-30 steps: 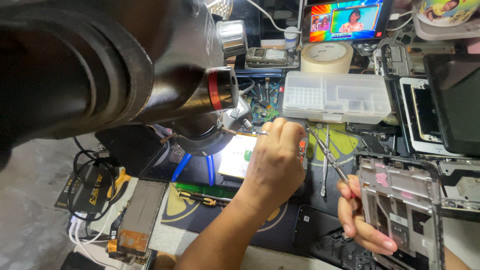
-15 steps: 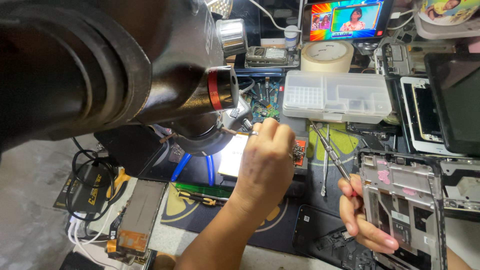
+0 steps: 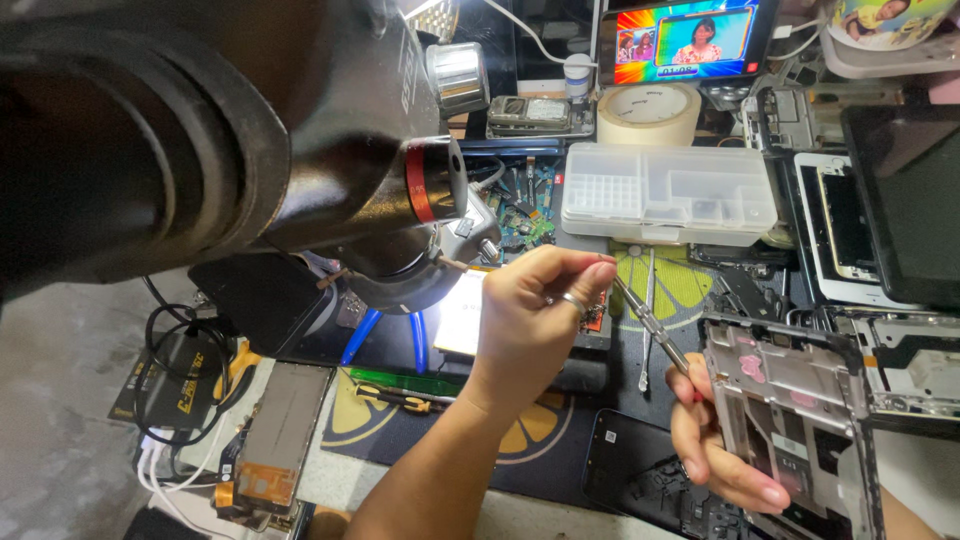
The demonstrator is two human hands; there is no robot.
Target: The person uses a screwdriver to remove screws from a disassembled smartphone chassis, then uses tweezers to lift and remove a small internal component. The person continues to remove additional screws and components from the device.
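Observation:
My left hand (image 3: 530, 320), a ring on one finger, is pinched shut on a thin metal tool (image 3: 470, 266). Its tip reaches left under the black microscope head (image 3: 330, 150). Below the hand lies a small circuit board (image 3: 592, 318) on a brightly lit spot (image 3: 462, 312). My right hand (image 3: 715, 445) holds metal tweezers (image 3: 650, 325) that point up-left, their tip almost at my left fingertips. The right hand rests against a bare grey phone frame (image 3: 790, 400).
A clear plastic parts box (image 3: 668, 192), a roll of tape (image 3: 648, 112) and a small lit screen (image 3: 690, 40) stand behind. Opened phones (image 3: 850, 230) and a dark tablet (image 3: 910, 200) lie right. A screwdriver (image 3: 400, 398), cables (image 3: 190, 400) and a phone part (image 3: 275, 435) lie left.
My left hand has shifted a little right and down over the board. The tweezers in my right hand have swung closer to its fingertips.

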